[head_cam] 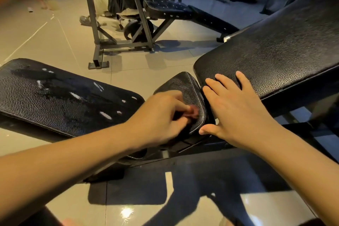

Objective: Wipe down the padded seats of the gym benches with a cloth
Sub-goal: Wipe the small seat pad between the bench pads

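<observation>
Cloth (pixel 193 111), small, blurred, reddish, pinched in curled left hand (pixel 161 115) at right edge of small black leather seat pad (pixel 183 86); right hand (pixel 236 113) splayed flat on lower edge of inclined black backrest pad (pixel 275 51). Beige tile floor (pixel 128 73) open beyond.

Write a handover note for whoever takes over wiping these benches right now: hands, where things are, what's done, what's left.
Left hand: fingers curled round a small reddish cloth (blurred), working on the small seat pad.
Right hand: open, fingers flat on the lower edge of the sloped back pad, thumb by the seat pad's near corner.
Done: the long pad at left shows wet-looking streaks, so it is probably wiped.
Left: finish the seat pad, then the back pad, which looks dry. The bench behind likely needs wiping too.
</observation>
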The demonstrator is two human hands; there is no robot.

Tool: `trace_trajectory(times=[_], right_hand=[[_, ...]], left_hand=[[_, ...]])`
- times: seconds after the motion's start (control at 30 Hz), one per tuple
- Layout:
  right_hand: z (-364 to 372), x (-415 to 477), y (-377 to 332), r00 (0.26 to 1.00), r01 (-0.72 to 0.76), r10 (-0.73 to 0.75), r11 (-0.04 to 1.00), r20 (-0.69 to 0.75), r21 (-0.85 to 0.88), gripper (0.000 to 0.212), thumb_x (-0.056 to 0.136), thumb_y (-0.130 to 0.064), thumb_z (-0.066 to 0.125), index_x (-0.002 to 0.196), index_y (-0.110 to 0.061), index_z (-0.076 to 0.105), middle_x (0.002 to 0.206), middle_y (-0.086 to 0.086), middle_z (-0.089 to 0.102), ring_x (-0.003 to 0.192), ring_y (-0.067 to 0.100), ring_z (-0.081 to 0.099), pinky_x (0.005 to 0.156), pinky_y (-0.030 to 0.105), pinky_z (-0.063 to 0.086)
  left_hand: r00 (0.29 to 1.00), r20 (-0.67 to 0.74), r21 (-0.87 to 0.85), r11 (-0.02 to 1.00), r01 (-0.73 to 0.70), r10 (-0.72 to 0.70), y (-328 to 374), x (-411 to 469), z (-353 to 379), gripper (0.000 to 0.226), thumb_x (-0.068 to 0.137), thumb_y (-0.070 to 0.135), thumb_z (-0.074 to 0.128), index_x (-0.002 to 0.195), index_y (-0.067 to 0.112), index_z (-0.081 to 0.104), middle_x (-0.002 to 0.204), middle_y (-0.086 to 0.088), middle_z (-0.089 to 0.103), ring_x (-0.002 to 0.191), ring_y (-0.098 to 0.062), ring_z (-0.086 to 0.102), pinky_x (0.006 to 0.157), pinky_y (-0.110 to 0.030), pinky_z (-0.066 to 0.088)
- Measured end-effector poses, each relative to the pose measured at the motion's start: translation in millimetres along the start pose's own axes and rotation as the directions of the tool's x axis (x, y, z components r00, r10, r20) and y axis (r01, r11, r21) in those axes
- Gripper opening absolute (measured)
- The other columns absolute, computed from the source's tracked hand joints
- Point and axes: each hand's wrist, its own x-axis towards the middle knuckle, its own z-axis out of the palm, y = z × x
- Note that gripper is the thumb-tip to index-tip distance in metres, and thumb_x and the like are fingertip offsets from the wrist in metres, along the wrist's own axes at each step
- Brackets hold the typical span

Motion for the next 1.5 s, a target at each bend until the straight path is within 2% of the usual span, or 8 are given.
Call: trace_trajectory(times=[0.23,0.43,0.6,0.8,1.0,1.17,1.37,1.5], right_hand=[[-3,0,0,1.0,0.004,-0.005,1.0,0.024,0.023,0.108,0.076,-0.081,0.059,0.155,-0.013,0.034,0.165,0.009,0.029,0.155,0.029,0.017,0.124,0.059,0.01],[0,1,0,1.0,-0.001,0.001,1.0,0.006,0.023,0.109,0.071,-0.081,0.065,0.151,-0.01,0.042,0.161,0.011,0.037,0.153,0.031,0.025,0.123,0.06,0.015],[1,0,0,1.0,0.006,-0.006,1.0,-0.005,0.013,0.108,0.071,-0.08,0.066,0.15,-0.01,0.044,0.159,0.012,0.04,0.152,0.032,0.028,0.122,0.061,0.017],[3,1,1,1.0,-0.002,0.002,1.0,-0.01,-0.002,0.109,0.069,-0.081,0.065,0.149,-0.009,0.046,0.158,0.012,0.041,0.151,0.032,0.03,0.122,0.061,0.019],[2,-1,1,1.0,0.0,0.0,1.0,-0.008,0.006,0.109,0.069,-0.081,0.065,0.148,-0.009,0.046,0.158,0.012,0.042,0.151,0.032,0.03,0.122,0.061,0.019],[2,0,1,1.0,0.005,-0.005,1.0,-0.017,0.001,0.108,0.069,-0.08,0.067,0.147,-0.008,0.047,0.157,0.013,0.042,0.15,0.033,0.031,0.121,0.062,0.02],[6,1,1,1.0,0.003,-0.003,1.0,-0.017,0.005,0.106,0.067,-0.079,0.069,0.143,-0.007,0.052,0.154,0.014,0.047,0.148,0.034,0.035,0.119,0.063,0.023],[3,0,0,1.0,-0.002,0.002,1.0,-0.012,-0.003,0.106,0.07,-0.08,0.066,0.147,-0.009,0.047,0.158,0.012,0.042,0.15,0.032,0.03,0.121,0.061,0.02]], left_hand=[[0.952,-0.1,0.129,0.945,0.299,-0.288,-36,9,10,0.023,0.093,0.034,0.066,0.107,0.022,0.08,0.089,0.001,0.06,0.082,-0.019,0.055,0.066,-0.032,0.033],[1.0,0.004,-0.014,1.0,-0.022,0.022,7,-14,5,0.022,0.09,0.032,0.064,0.106,0.025,0.078,0.09,0.009,0.058,0.077,-0.007,0.053,0.066,-0.027,0.044],[0.949,-0.073,0.134,0.94,0.313,-0.305,-41,1,9,0.024,0.094,0.033,0.065,0.112,0.024,0.078,0.089,0.007,0.055,0.081,-0.015,0.053,0.068,-0.03,0.036],[1.0,0.002,0.019,1.0,-0.024,0.024,8,-15,4,0.021,0.089,0.029,0.066,0.107,0.024,0.077,0.092,0.01,0.056,0.08,-0.009,0.054,0.069,-0.03,0.046],[0.955,-0.087,0.155,0.943,0.295,-0.284,-43,3,10,0.024,0.093,0.032,0.065,0.111,0.024,0.078,0.086,0.008,0.051,0.077,-0.013,0.048,0.066,-0.027,0.029],[0.998,0.007,0.045,0.997,-0.055,0.054,9,-10,4,0.023,0.089,0.03,0.064,0.107,0.022,0.076,0.094,0.007,0.058,0.084,-0.012,0.056,0.072,-0.032,0.048],[0.954,-0.074,0.179,0.937,0.3,-0.292,-47,7,11,0.023,0.093,0.031,0.065,0.108,0.022,0.078,0.088,0.006,0.053,0.08,-0.015,0.049,0.067,-0.028,0.03],[0.998,-0.027,0.073,0.996,0.054,-0.052,-3,-6,6,0.022,0.091,0.029,0.065,0.11,0.028,0.077,0.092,0.01,0.057,0.083,-0.01,0.055,0.07,-0.027,0.041]])
